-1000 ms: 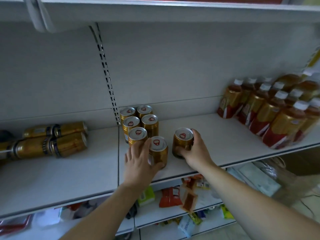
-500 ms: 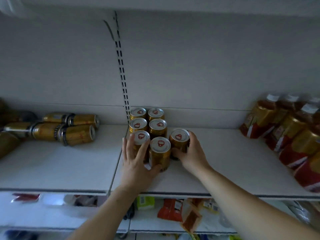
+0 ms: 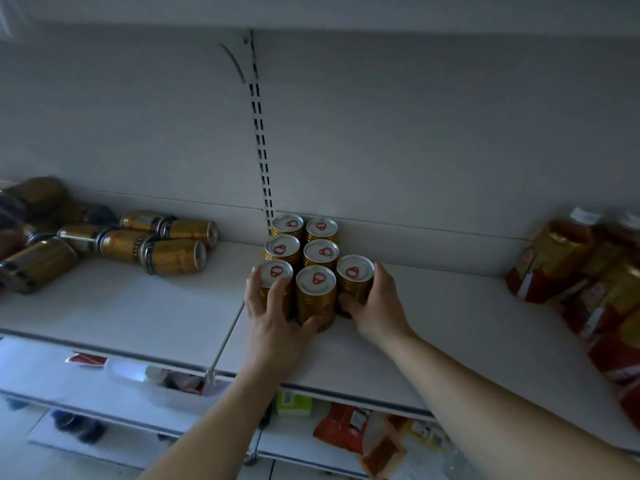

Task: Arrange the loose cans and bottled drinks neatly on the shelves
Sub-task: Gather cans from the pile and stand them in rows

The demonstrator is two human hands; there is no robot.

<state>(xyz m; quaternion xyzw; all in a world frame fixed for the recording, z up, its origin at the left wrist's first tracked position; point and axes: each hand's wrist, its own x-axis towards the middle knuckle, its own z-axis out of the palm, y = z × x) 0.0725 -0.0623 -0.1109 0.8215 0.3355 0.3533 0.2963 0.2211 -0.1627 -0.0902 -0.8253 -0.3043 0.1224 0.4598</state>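
Several gold cans with silver lids stand upright in a tight cluster (image 3: 312, 251) on the white shelf (image 3: 450, 327), against the back wall. My right hand (image 3: 375, 306) grips the front right can (image 3: 355, 278), which touches the cluster. My left hand (image 3: 277, 317) wraps around the front left can (image 3: 275, 282), with its thumb under the front middle can (image 3: 316, 292). More gold cans (image 3: 166, 249) lie on their sides at the left of the shelf. Bottled drinks (image 3: 568, 268) with amber liquid and red labels stand at the right.
A slotted upright (image 3: 261, 157) runs up the back wall behind the cluster. The shelf above (image 3: 311, 12) overhangs. Lower shelves hold snack packets (image 3: 343, 427) and small boxes. Bare shelf surface lies between the cluster and the bottles.
My right hand has slid its can left until it sits against the cluster. The view has shifted rightward and lower, so the bottles now sit at the frame's edge.
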